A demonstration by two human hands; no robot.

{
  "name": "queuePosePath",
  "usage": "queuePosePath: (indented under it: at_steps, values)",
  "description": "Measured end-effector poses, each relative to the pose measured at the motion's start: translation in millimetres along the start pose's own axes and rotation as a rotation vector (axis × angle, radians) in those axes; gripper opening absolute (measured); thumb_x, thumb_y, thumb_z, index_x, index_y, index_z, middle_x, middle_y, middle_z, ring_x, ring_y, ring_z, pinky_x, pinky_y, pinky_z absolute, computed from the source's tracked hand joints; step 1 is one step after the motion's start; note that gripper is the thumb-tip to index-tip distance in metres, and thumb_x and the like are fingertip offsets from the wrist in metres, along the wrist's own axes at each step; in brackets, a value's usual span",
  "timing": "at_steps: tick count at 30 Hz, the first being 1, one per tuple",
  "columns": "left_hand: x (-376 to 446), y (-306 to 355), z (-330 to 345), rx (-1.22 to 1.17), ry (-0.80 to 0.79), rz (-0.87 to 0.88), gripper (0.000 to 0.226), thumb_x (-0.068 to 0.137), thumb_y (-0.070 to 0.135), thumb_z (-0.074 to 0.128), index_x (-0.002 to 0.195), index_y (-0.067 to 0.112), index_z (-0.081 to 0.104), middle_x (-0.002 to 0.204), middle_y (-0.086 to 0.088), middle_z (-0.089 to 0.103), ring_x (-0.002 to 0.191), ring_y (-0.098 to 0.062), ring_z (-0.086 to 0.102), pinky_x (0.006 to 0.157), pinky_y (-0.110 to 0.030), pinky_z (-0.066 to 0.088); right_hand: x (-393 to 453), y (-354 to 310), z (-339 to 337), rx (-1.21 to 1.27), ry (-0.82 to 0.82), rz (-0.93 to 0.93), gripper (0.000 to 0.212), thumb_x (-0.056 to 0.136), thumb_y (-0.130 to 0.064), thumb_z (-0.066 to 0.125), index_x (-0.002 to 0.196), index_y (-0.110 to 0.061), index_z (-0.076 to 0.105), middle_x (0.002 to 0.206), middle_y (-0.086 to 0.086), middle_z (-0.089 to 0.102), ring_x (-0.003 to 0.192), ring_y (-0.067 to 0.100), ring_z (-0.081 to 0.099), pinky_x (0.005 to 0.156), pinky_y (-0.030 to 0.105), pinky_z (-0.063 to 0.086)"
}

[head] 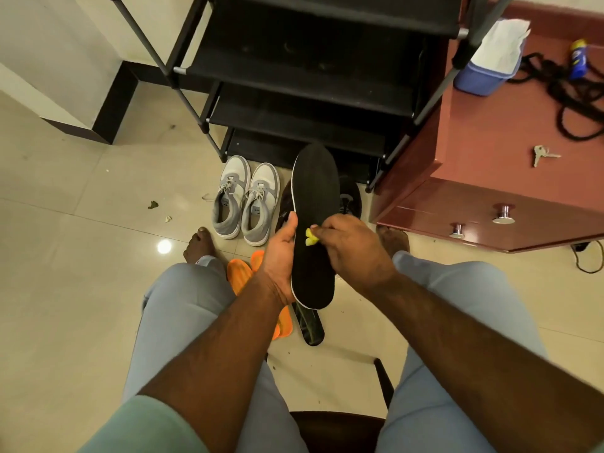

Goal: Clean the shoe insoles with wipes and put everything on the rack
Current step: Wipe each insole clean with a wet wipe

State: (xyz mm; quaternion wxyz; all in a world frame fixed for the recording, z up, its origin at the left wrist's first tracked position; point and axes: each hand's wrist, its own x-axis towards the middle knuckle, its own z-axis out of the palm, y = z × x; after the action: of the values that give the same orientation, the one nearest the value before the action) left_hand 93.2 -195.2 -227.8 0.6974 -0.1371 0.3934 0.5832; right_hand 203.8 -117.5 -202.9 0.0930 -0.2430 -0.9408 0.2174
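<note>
Now, seen from the head camera, the black insole (314, 220) stands almost upright between both hands, above the floor and in front of the knees. The left hand (281, 256) grips its left edge, the thumb lying on the front face and the fingers hidden behind. The right hand (351, 246) pinches a small yellow wipe (309, 238) and presses it on the middle of the insole, just beside the left thumb.

The floor (81, 256) is of pale glossy tiles. On it, close to the foot of the black shoe rack (307, 103), stand two grey and white sneakers (243, 201), side by side. Two orange insoles (242, 276) lie under the left forearm, and one more dark insole (312, 328) lies beside them. A dark shoe (351, 197) is partly hidden behind the held insole.

At the right stands a reddish cabinet (490, 152). On its top are one blue box of wipes (483, 70), one bunch of keys (544, 155), one black cord (568, 103) and one blue bottle (578, 58). Two round metal knobs (503, 214) show on its front.
</note>
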Motion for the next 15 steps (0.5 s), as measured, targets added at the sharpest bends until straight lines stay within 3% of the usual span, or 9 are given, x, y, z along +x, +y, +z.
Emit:
queuePosePath:
  at_steps: [5, 7, 9, 11, 15]
  values:
    - [3, 11, -5, -0.042, -0.017, 0.054, 0.075, 0.097, 0.065, 0.028, 0.127, 0.007, 0.064, 0.122, -0.012, 0.067, 0.086, -0.023, 0.067, 0.078, -0.032, 0.058, -38, -25, -2, 0.100, -0.124, -0.137, 0.026, 0.075, 0.003, 0.068, 0.100, -0.002, 0.070, 0.083, 0.010, 0.063, 0.072, 0.023, 0.059, 0.062, 0.033, 0.050]
    - [4, 6, -1, -0.029, -0.039, 0.025, 0.078, 0.095, 0.067, 0.027, 0.137, 0.006, 0.055, 0.124, -0.014, 0.066, 0.098, -0.026, 0.067, 0.086, -0.037, 0.056, -27, -14, -1, 0.064, -0.096, -0.107, 0.024, 0.078, -0.002, 0.063, 0.101, -0.002, 0.069, 0.085, 0.010, 0.064, 0.075, 0.026, 0.060, 0.066, 0.035, 0.051]
    - [5, -1, 1, -0.056, -0.043, -0.006, 0.074, 0.096, 0.063, 0.032, 0.130, 0.005, 0.062, 0.124, -0.015, 0.065, 0.108, -0.029, 0.066, 0.097, -0.042, 0.051, -9, 0, 0, 0.015, -0.034, -0.015, 0.024, 0.078, -0.003, 0.059, 0.099, -0.003, 0.070, 0.084, 0.011, 0.064, 0.074, 0.028, 0.062, 0.067, 0.035, 0.052]
    - [7, -4, -1, -0.067, -0.034, -0.011, 0.066, 0.098, 0.058, 0.035, 0.115, 0.006, 0.072, 0.114, -0.016, 0.069, 0.100, -0.030, 0.069, 0.096, -0.044, 0.050, 1, 10, 2, 0.003, 0.003, 0.086, 0.025, 0.072, 0.002, 0.067, 0.097, -0.001, 0.070, 0.082, 0.013, 0.064, 0.072, 0.032, 0.062, 0.067, 0.036, 0.053]
    - [8, 2, -7, -0.043, -0.037, -0.003, 0.076, 0.097, 0.065, 0.030, 0.122, 0.005, 0.068, 0.124, -0.014, 0.066, 0.101, -0.028, 0.067, 0.091, -0.040, 0.054, -27, -15, 3, 0.112, -0.043, 0.047, 0.029, 0.072, 0.006, 0.064, 0.098, -0.003, 0.071, 0.086, 0.012, 0.064, 0.076, 0.027, 0.061, 0.068, 0.032, 0.051]
